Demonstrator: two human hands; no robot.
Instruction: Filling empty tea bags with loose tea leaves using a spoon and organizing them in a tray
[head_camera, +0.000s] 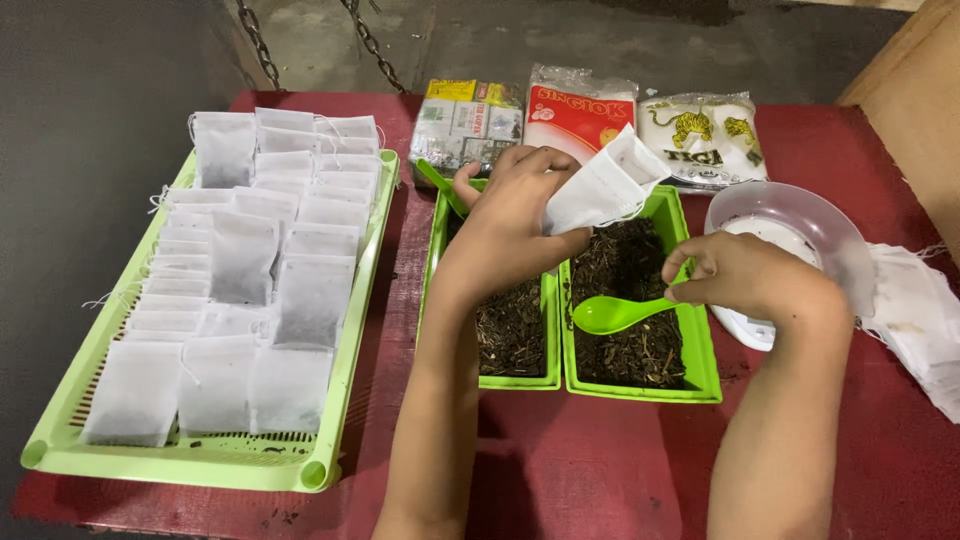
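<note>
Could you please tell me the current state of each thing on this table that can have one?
White sachet: held up in the left hand.
Green spoon: empty, held by the right hand.
Two green trays: holding dark dried leaves.
Green slotted tray: packed with filled sachets.
Three packets: lying at the table's back.
Scale bowl: contents unclear.

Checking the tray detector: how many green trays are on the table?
3. A large slotted green tray at the left holds the filled white sachets. Two smaller green trays of dark loose material sit side by side in the middle: one under the left hand, one beside the right hand.
</note>
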